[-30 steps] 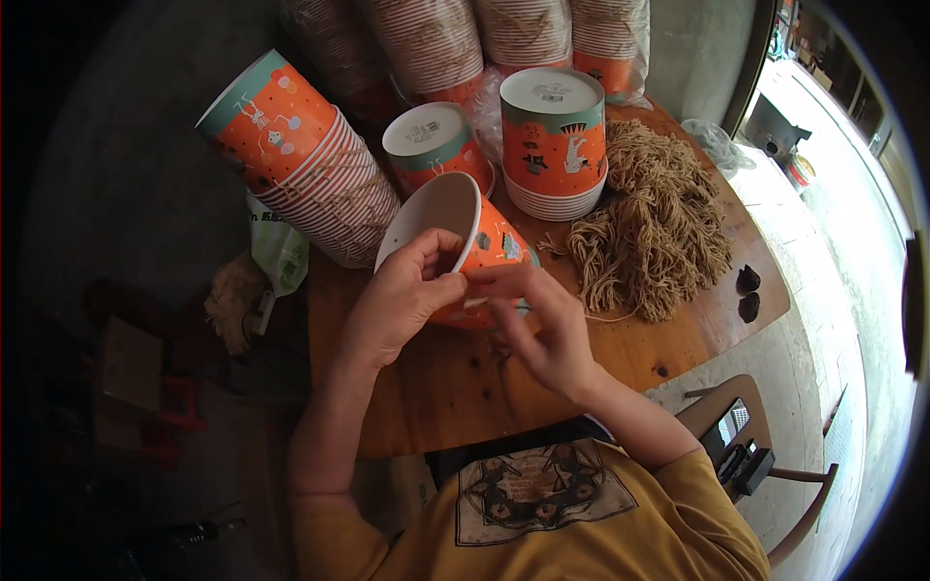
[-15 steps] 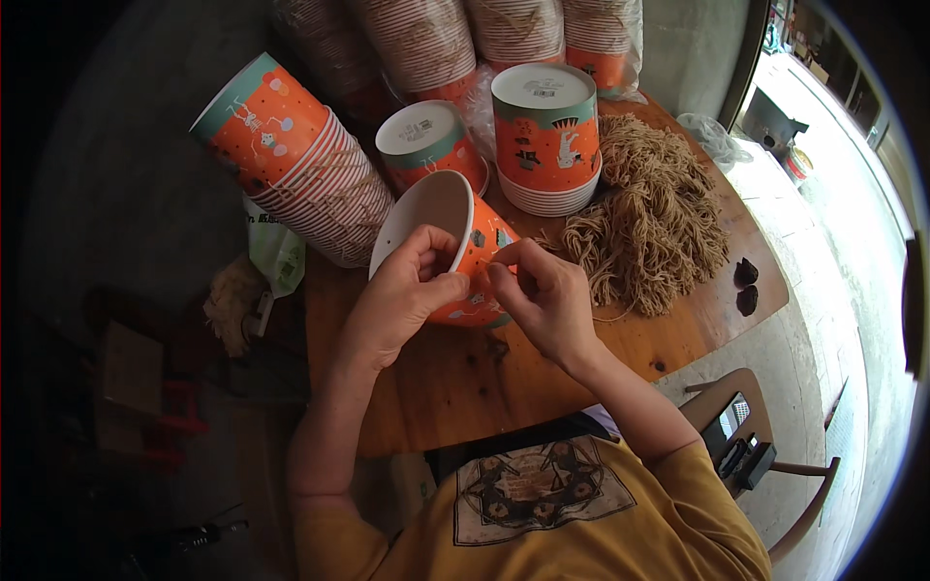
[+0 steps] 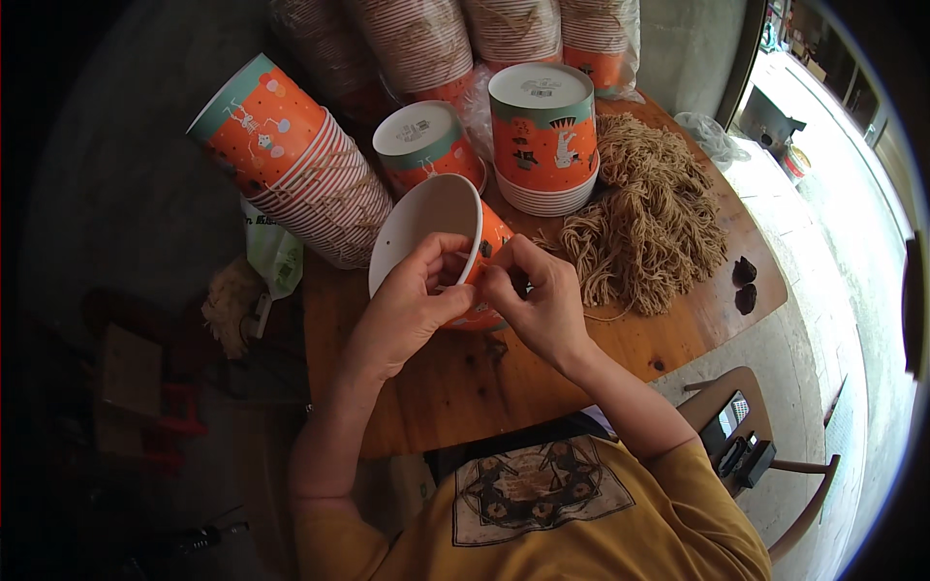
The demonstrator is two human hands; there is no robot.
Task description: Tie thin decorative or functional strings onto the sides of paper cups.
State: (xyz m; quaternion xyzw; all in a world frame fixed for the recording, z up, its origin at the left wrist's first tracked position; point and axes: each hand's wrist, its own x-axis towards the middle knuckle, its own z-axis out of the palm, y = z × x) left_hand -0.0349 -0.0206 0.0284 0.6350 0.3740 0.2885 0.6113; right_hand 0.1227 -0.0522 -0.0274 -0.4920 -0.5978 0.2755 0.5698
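A paper bucket (image 3: 426, 215), orange outside and white inside, lies tilted on the table with its mouth toward me. A small dark hole shows in its inner wall. My left hand (image 3: 397, 320) grips the rim, fingers inside and thumb outside. Close against the outer wall by the rim, the thumb and forefinger of my right hand (image 3: 542, 300) are pinched together. Whatever they pinch is too small to make out. Right of the bucket lies a heap of tan twisted cords (image 3: 654, 218).
A leaning stack of buckets (image 3: 291, 165) with cords stands left. Upturned buckets (image 3: 542, 136) and a shorter upturned one (image 3: 421, 136) sit behind, before plastic-wrapped stacks (image 3: 513, 29). Two small black objects (image 3: 745, 286) lie at the wooden table's (image 3: 436, 407) right edge. A chair (image 3: 760, 412) holds a phone.
My right hand has moved slightly left, closer to the rim and my left fingers. The bucket has turned a little, and my left thumb has shifted along its wall.
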